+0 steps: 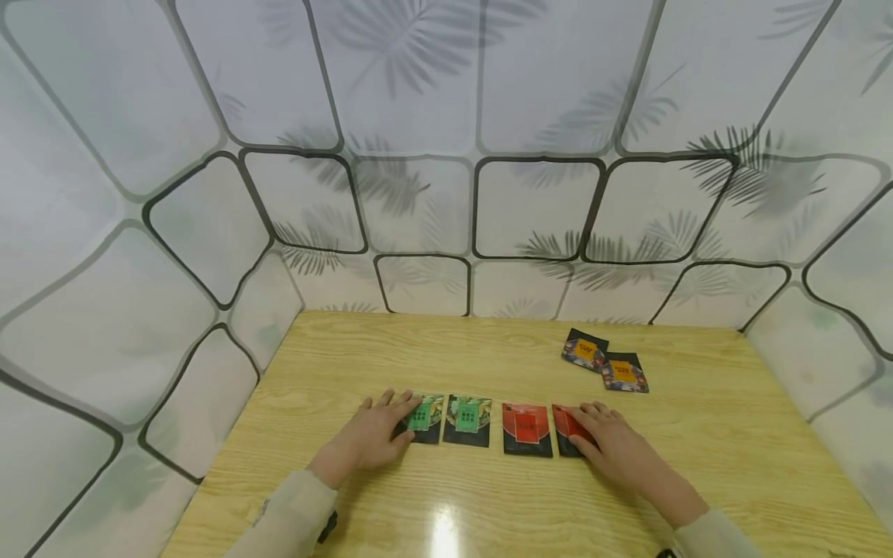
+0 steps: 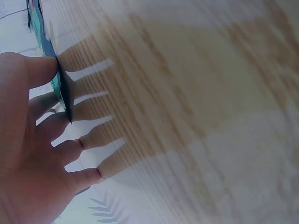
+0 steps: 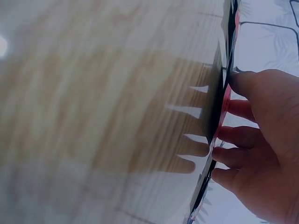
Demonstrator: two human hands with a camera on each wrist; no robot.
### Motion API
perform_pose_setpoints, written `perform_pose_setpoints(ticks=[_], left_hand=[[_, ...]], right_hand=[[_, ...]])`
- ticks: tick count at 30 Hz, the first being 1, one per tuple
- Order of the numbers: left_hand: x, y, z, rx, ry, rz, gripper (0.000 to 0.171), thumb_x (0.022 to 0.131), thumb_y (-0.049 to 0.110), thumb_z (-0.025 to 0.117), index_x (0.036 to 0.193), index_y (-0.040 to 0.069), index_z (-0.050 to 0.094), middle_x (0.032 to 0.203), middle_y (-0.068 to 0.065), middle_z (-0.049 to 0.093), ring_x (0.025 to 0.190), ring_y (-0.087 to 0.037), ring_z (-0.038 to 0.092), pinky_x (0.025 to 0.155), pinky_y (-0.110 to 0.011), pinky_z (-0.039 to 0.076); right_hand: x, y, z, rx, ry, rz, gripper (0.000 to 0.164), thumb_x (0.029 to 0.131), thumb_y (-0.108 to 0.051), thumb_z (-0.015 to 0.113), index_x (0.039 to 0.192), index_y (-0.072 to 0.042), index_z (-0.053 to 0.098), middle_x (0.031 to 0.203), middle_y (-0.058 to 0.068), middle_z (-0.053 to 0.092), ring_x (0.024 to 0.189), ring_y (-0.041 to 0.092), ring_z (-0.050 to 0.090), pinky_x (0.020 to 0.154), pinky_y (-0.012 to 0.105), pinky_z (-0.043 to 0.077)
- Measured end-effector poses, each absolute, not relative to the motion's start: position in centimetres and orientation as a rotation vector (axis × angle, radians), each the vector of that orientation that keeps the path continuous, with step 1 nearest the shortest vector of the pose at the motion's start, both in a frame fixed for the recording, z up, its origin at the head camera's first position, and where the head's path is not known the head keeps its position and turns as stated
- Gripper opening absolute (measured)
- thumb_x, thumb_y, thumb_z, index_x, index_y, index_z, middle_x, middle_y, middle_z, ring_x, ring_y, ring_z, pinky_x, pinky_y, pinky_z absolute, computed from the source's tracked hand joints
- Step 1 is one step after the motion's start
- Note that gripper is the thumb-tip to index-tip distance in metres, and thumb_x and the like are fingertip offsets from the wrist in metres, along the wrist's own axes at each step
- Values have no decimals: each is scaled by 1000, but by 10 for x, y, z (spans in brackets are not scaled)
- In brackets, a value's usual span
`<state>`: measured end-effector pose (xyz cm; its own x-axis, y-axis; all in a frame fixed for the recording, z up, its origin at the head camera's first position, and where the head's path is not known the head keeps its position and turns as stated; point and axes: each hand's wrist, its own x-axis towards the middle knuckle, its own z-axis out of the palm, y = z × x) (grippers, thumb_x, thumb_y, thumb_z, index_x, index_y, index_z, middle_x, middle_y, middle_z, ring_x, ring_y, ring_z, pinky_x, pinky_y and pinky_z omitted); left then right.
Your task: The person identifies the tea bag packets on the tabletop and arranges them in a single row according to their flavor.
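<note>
Two green-and-black packets lie side by side on the wooden table, a left one [image 1: 427,419] and a right one [image 1: 467,421]. To their right are two red-and-black packets, a left one [image 1: 526,428] and a right one [image 1: 563,442]. My left hand [image 1: 373,432] rests over the outer side of the left green packet, fingers spread, and its thumb [image 2: 44,70] touches that packet's edge. Over the right red packet lies my right hand [image 1: 617,446], with thumb and fingers [image 3: 236,135] on it, hiding most of its right part.
Farther back at the right, two dark packets with orange labels, one [image 1: 584,350] and another [image 1: 625,373], lie with their corners meeting. A patterned white cloth wall [image 1: 530,209] encloses the table [image 1: 488,504] at the back and sides.
</note>
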<state>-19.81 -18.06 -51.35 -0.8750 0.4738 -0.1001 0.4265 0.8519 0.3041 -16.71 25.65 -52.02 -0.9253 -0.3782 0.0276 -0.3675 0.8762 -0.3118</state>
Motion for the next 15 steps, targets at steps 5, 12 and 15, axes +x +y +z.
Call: perform_pose_setpoints(ticks=[5,12,15], left_hand=[[-198,-181,-513,703,2857,410,60,109,37,57,164,19,41,169,-12,39,156,-47,34,122,-73,29],[-198,-181,-513,709,2857,416,60,109,37,57,164,18,41,169,-12,40,156,-48,34,121,-73,29],[-198,-180,-513,709,2858,415,60,109,37,57,164,18,41,169,-12,40,156,-48,34,121,-73,29]], right_hand=[[-165,257,-520,-612,3017,-486,54,107,-30,62,153,-2,54,149,31,56,142,58,46,117,72,36],[-163,257,-521,-621,3020,-489,53,107,-30,62,152,-3,55,149,30,57,141,58,48,116,71,38],[-163,256,-521,-614,3023,-492,54,107,-30,62,153,-3,54,150,30,57,142,57,48,117,71,38]])
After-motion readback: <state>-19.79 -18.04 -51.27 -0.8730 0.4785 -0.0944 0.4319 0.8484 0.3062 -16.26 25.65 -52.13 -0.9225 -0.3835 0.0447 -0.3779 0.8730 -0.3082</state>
